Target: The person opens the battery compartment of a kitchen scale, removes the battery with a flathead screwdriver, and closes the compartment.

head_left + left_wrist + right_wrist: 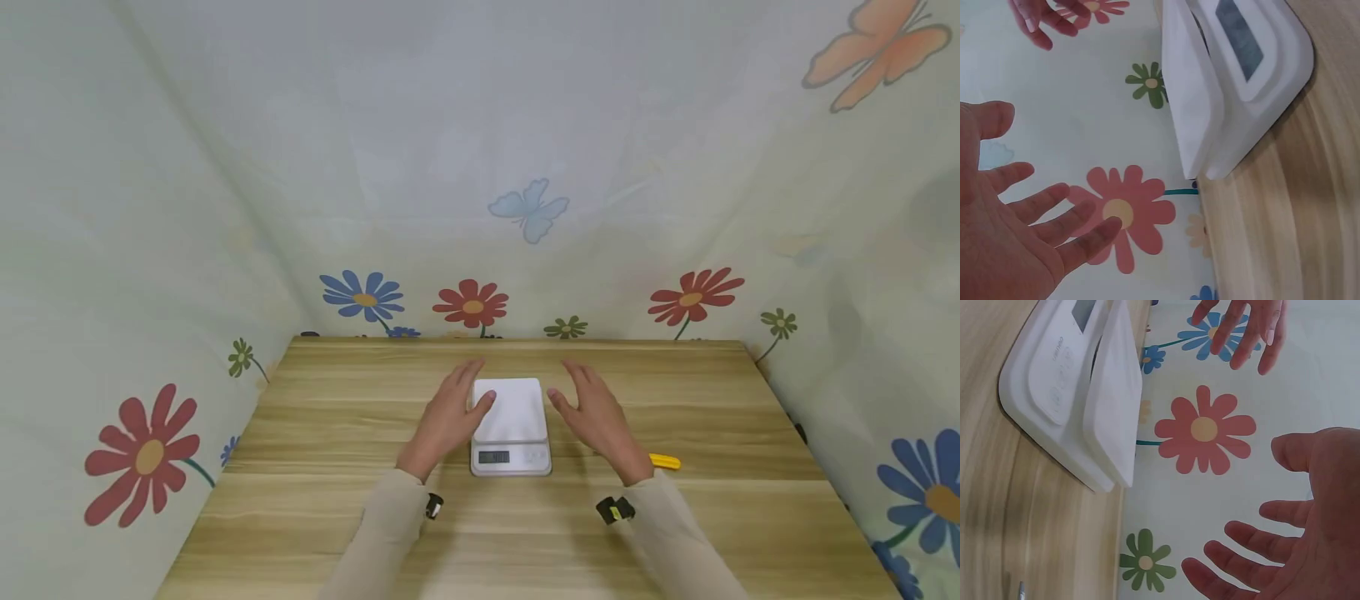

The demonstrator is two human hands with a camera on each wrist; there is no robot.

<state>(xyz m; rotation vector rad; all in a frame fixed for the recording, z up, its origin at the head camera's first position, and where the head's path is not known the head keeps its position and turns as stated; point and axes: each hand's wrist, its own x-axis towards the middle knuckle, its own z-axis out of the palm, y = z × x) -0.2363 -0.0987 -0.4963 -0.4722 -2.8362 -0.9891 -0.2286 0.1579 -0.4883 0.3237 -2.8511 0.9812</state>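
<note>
Together, a left hand [447,417] and a right hand [597,419], both empty, flank a white digital scale [510,410].
Fingers [1091,242] extended and loosely spread, the hands are raised on either side of the scale, which sits mid-tabletop [337,417], its display [493,457] facing the person. A yellow object [666,461] lies beside the right wrist [637,468]; flowers [471,307] and butterflies [534,212] decorate the backdrop [420,150].
</note>
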